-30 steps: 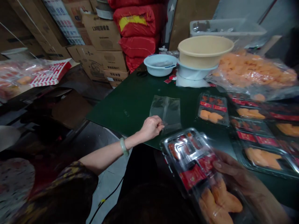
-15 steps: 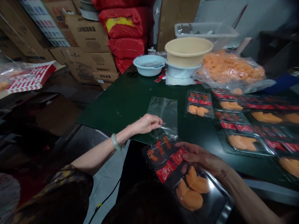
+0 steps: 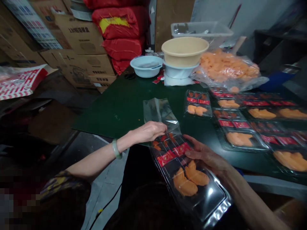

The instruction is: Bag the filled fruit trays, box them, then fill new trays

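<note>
The **left hand** (image 3: 150, 132), a pale green bangle (image 3: 116, 149) on its wrist, pinches the lower edge of a clear plastic bag (image 3: 159, 111) in a closed grip between thumb and fingers. The bag lies flat and creased on a dark green desk (image 3: 103, 121), with its lower end near the desk's front edge. The **right hand** (image 3: 206, 156) spreads its fingers across a long clear plastic tray (image 3: 192, 180) in a firm grip. The tray holds orange slices and red sachets, and its far end meets the bag's lower end, just beside the left hand.

The step in hand appears to be sleeving the filled tray. The next move seems to call for the left grip to lift the film and open the mouth, while the right grip keeps the tray square to it so that the corners do not snag.

More filled trays (image 3: 198, 107) lie in rows to the right, below a bulging bag of orange slices (image 3: 227, 68). A beige bowl (image 3: 184, 48) sits in a white bowl (image 3: 179, 72), beside a pale blue basin (image 3: 146, 65). Red sacks (image 3: 117, 35) and cardboard cartons (image 3: 81, 41) are stacked behind.
</note>
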Motion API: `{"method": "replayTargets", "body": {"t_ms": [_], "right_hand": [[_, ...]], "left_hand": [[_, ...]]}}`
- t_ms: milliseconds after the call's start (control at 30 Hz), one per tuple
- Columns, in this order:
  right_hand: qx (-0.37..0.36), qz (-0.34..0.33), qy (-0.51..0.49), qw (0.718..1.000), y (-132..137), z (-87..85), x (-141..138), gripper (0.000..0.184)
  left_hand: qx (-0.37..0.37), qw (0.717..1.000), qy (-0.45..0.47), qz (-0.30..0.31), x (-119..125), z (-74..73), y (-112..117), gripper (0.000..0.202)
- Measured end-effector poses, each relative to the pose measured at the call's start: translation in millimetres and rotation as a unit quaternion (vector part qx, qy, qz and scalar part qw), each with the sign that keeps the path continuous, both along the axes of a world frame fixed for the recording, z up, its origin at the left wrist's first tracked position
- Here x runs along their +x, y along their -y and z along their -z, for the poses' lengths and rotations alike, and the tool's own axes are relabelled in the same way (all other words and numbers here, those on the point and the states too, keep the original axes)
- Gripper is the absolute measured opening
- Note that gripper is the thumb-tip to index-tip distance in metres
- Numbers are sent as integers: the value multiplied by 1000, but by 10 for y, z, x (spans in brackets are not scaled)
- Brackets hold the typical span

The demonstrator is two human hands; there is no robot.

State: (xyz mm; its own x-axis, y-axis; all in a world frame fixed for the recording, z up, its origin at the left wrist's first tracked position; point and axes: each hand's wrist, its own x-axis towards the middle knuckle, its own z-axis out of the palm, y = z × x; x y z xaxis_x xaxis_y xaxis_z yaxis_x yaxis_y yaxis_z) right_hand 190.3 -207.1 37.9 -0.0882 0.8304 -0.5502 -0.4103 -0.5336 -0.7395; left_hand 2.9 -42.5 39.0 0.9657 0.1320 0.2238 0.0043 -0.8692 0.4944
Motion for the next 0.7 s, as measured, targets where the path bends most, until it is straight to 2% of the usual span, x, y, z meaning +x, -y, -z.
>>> {"method": "replayTargets", "body": {"t_ms": [133,200,267,333,433,500,600,700], "right_hand": [[33,-10,31,999,-23,27,26,108],[41,-20,17,999,-46,49,21,103],[45,-14,4,999,-53,67,10,95],[45,3,3,999,-43,76,-10,89],[35,35,19,999,-21,78,-57,90],[30,57,25,998,-17,80,-94,91],[33,88,27,995,-18,90,-134,89],[27,119,34,992,-13,104,-152,84]], "left_hand": [[-36,998,-5,55,6,-88,-3,27],[-47,997,-8,67,11,-120,15,26],[-28,998,-7,58,-11,-115,42,25],[18,1000,6,0,-54,-62,89,22],[53,980,51,-186,-100,91,193,15],[-5,954,84,-287,-99,199,259,14],[-130,915,116,-364,-87,295,309,12],[-159,879,117,-435,-123,287,330,25]]}}
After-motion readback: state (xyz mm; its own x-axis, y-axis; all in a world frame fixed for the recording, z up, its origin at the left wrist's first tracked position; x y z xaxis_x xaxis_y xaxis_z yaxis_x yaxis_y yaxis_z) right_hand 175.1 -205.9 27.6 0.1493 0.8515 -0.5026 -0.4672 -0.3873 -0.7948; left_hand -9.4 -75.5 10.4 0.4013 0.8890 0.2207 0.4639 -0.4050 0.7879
